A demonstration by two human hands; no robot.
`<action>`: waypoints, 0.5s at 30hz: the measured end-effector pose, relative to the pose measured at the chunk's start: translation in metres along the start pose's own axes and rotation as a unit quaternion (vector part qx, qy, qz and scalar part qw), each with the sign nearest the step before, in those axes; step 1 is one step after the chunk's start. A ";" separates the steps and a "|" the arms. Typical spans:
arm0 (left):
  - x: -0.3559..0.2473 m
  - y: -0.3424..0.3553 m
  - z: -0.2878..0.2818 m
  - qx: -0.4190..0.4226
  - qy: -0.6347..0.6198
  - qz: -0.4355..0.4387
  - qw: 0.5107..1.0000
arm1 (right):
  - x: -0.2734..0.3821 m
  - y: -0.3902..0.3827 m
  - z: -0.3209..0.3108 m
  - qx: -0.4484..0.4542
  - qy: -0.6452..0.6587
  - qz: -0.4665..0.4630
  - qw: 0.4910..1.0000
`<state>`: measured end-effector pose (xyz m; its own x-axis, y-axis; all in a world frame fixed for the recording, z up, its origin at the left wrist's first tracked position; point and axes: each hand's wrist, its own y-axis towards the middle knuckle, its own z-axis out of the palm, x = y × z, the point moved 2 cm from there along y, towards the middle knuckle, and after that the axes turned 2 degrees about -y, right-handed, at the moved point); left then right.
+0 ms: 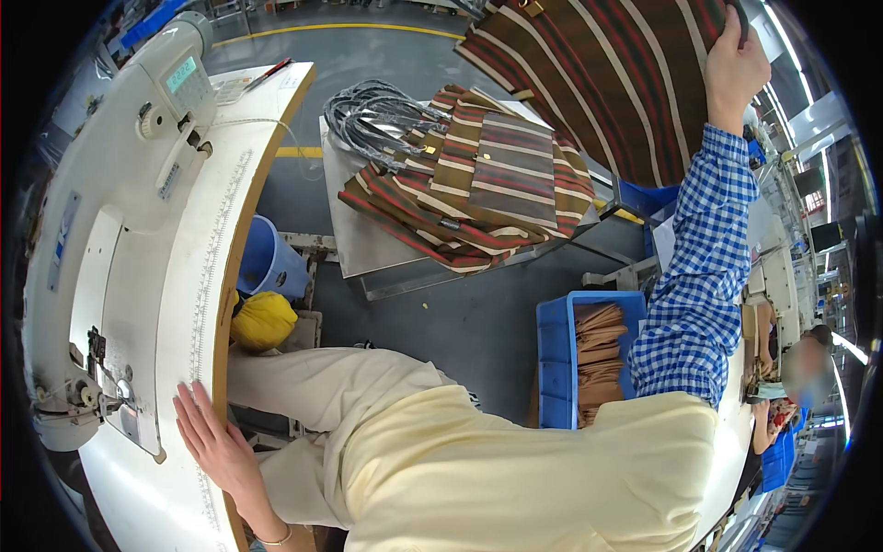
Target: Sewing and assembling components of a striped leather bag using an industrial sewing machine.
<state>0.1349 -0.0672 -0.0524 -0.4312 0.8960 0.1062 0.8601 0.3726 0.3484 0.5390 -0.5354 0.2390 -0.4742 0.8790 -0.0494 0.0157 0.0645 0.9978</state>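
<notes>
My left hand (219, 451) lies flat at the edge of the white sewing table (198, 304), fingers stretched out, next to the ruler strip. It holds nothing. Out to the upper right, my right hand (739, 69) grips the top corner of a striped fabric bag (607, 83) in brown, red and cream, and the cloth hangs from it. A dark strap or edging shows at the fingers. The bag's far part runs out of view. Near it, a pile of similar striped bags (497, 175) with grey wrapped handles (382, 115) lies on a metal stand (354, 244).
A white sewing machine (78, 221) stands at the left. Below the table edge are a blue bucket (273, 262) and a yellow bundle (264, 322). A blue crate (556, 368) holds brown folded pieces (600, 354). Another person (782, 414) sits at the far right.
</notes>
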 end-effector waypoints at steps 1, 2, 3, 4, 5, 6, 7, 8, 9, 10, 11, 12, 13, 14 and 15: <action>0.001 0.000 0.001 0.002 0.000 0.001 1.000 | 0.006 0.001 -0.003 0.016 0.034 -0.017 0.999; 0.001 0.000 0.001 0.005 0.001 0.003 1.000 | 0.007 0.005 -0.005 0.015 0.034 -0.017 0.999; 0.002 0.000 0.001 0.004 0.001 0.002 1.000 | 0.007 0.009 -0.007 0.028 0.006 -0.031 0.999; 0.001 0.000 0.001 0.005 0.000 0.003 1.000 | 0.007 0.013 -0.010 0.042 -0.023 -0.045 0.998; 0.000 0.000 0.001 0.005 -0.002 0.004 1.000 | 0.004 0.015 -0.013 0.042 -0.023 -0.045 0.998; 0.000 0.000 0.000 0.006 -0.002 0.004 1.000 | 0.001 0.018 -0.014 0.054 -0.031 -0.049 0.997; -0.001 0.001 0.000 0.003 -0.006 0.004 1.000 | 0.001 0.019 -0.013 0.066 -0.037 -0.052 0.996; -0.002 0.000 -0.001 0.000 -0.009 0.005 1.000 | 0.003 0.018 -0.013 0.066 -0.036 -0.052 0.996; -0.002 0.000 0.000 0.001 -0.008 0.003 1.000 | 0.004 0.017 -0.014 0.086 -0.024 -0.020 0.996; -0.002 0.001 0.000 0.003 -0.006 0.003 1.000 | 0.007 0.018 -0.013 0.105 -0.012 0.012 0.994; -0.002 0.001 0.000 0.004 -0.004 0.002 1.000 | 0.013 0.021 -0.011 0.105 -0.009 0.013 0.994; -0.002 0.000 0.000 0.005 0.000 -0.001 1.000 | 0.019 0.024 -0.006 0.139 -0.048 0.057 0.987; -0.001 -0.001 0.001 0.008 -0.002 -0.002 1.000 | 0.023 0.027 -0.002 0.171 -0.087 0.099 0.976; 0.000 -0.002 0.003 0.008 -0.007 -0.005 1.000 | 0.007 0.031 0.008 0.169 -0.083 0.096 0.977; 0.000 -0.002 -0.001 -0.003 -0.009 -0.013 1.000 | -0.028 0.045 0.021 0.160 -0.047 0.068 0.984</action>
<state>0.1330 -0.0684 -0.0518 -0.4481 0.8903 0.0812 0.8474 0.3940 0.3558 0.5717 -0.5475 0.2848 -0.3655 0.9285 0.0655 0.3564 0.0746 0.9314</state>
